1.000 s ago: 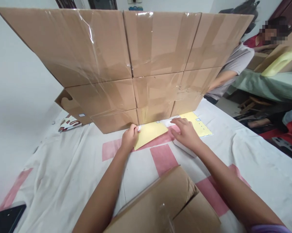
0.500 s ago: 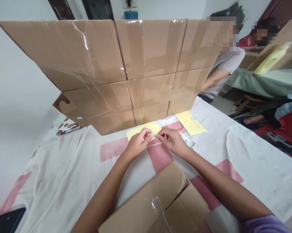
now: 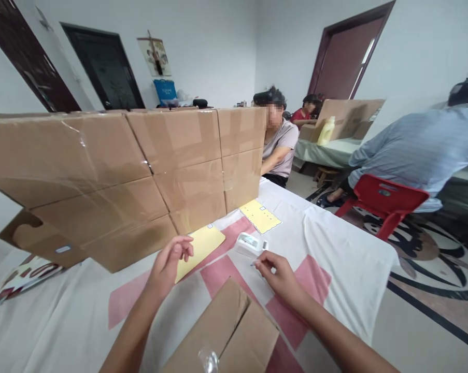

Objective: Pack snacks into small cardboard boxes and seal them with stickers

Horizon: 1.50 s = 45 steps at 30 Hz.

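Note:
My left hand [image 3: 170, 263] hovers over the near-left part of a plain yellow card [image 3: 208, 243], its fingers loosely bent and apart, with nothing visible in them. My right hand [image 3: 277, 270] is closed in a pinch on a tiny bluish-grey piece that sticks out at the fingertips, too small to name. Just beyond those fingertips lies a small white plastic case [image 3: 244, 242] with a clear window. Farther back rests a second yellow card [image 3: 261, 216] with a wavy edge and small marks.
Taped cardboard boxes [image 3: 190, 171] form a wall along the table's far side. Another carton [image 3: 218, 331] stands close in front of me, between my forearms. A white-and-pink cloth [image 3: 335, 264] covers the table. People sit beyond, one by a red chair [image 3: 389, 199].
My hands, together before, have moved apart, the right one going toward the white case with the tiny piece. My view has swung up and to the right.

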Each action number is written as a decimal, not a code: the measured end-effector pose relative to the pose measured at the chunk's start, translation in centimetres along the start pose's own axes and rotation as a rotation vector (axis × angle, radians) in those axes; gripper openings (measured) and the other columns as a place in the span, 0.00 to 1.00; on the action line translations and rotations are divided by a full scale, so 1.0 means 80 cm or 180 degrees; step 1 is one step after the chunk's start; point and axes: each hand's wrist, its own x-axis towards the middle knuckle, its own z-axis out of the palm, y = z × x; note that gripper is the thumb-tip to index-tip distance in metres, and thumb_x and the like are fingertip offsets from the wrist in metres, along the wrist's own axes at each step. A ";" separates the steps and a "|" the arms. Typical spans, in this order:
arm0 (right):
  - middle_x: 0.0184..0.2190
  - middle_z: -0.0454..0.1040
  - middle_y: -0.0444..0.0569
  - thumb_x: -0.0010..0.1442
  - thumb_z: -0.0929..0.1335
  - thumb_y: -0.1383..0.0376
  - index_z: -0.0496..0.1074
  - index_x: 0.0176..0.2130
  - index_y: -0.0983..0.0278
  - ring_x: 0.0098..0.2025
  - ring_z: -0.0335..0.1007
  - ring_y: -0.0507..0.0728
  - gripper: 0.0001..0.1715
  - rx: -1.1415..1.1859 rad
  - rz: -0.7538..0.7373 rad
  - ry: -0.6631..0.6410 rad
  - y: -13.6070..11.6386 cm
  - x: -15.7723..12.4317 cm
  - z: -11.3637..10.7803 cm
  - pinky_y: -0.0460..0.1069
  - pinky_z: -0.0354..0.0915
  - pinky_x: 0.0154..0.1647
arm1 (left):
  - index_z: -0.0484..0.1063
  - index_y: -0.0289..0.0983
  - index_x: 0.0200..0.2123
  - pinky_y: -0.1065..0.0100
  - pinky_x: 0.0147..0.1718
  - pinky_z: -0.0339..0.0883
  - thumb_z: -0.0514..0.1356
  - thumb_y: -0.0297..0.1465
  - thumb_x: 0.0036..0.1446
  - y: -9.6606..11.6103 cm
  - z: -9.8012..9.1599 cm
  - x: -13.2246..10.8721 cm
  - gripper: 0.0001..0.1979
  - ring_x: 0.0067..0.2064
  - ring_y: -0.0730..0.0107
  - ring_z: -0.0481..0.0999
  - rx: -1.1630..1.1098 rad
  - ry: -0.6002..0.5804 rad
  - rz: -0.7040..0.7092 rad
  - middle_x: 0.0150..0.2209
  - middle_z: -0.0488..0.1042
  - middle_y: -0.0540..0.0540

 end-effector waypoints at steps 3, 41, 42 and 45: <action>0.27 0.73 0.46 0.66 0.66 0.58 0.72 0.32 0.63 0.29 0.65 0.54 0.14 0.0167 -0.0164 -0.0084 -0.001 -0.003 0.017 0.48 0.61 0.32 | 0.73 0.44 0.42 0.61 0.36 0.70 0.51 0.47 0.67 0.061 -0.033 -0.024 0.17 0.34 0.62 0.73 0.0502 0.0285 0.0199 0.31 0.75 0.48; 0.39 0.78 0.48 0.70 0.63 0.65 0.75 0.43 0.60 0.39 0.75 0.56 0.10 0.0234 -0.0772 -0.0490 -0.045 -0.173 0.048 0.50 0.68 0.40 | 0.39 0.51 0.74 0.34 0.69 0.36 0.58 0.31 0.52 0.201 -0.030 -0.265 0.49 0.74 0.44 0.43 0.3509 -0.2639 0.0460 0.73 0.49 0.49; 0.40 0.79 0.48 0.70 0.63 0.65 0.75 0.44 0.60 0.40 0.76 0.56 0.10 0.0203 -0.0788 -0.0563 -0.045 -0.173 0.049 0.50 0.68 0.40 | 0.38 0.51 0.74 0.34 0.69 0.36 0.58 0.30 0.51 0.202 -0.029 -0.265 0.50 0.74 0.44 0.43 0.3500 -0.2640 0.0420 0.73 0.49 0.50; 0.40 0.80 0.49 0.71 0.63 0.64 0.77 0.45 0.60 0.42 0.77 0.58 0.13 0.0057 -0.0956 -0.0639 -0.043 -0.174 0.051 0.51 0.69 0.42 | 0.37 0.53 0.74 0.34 0.69 0.36 0.57 0.27 0.48 0.203 -0.028 -0.266 0.52 0.74 0.44 0.43 0.3525 -0.2649 0.0293 0.73 0.48 0.51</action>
